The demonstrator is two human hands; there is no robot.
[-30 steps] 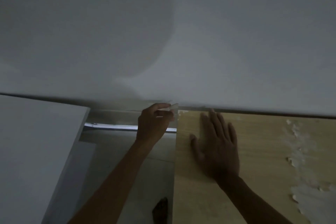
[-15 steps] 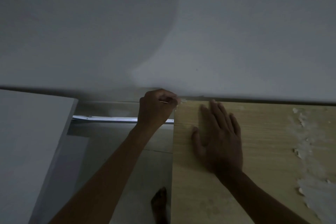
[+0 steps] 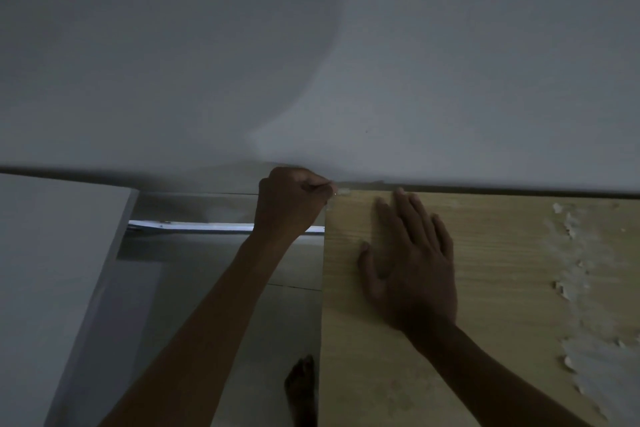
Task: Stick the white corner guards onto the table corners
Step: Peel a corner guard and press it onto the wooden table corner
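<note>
A pale grey wall (image 3: 311,45) fills the upper half of your view, from 9 through 12 to 3 o'clock. Below it, at 4 o'clock, lies the light wood-grain worktop (image 3: 502,270), its far edge against the wall and its surface peeling in white patches (image 3: 581,305) toward 3 o'clock. At 8 o'clock stands a white cabinet (image 3: 52,288), well apart from the worktop, with grey floor (image 3: 194,288) between them and a bright strip (image 3: 207,227) near the wall. Your right hand (image 3: 412,263) lies flat on the worktop, fingers straight and spread, holding nothing. Your left hand (image 3: 292,201) is curled at the worktop's far left corner, just left of centre, fingertips pinched on something small; in this dim light the white corner guard (image 3: 343,191) shows only as a pale speck at that corner, touching the wood. A bare foot (image 3: 301,388) shows at 6 o'clock beside the worktop's edge.
</note>
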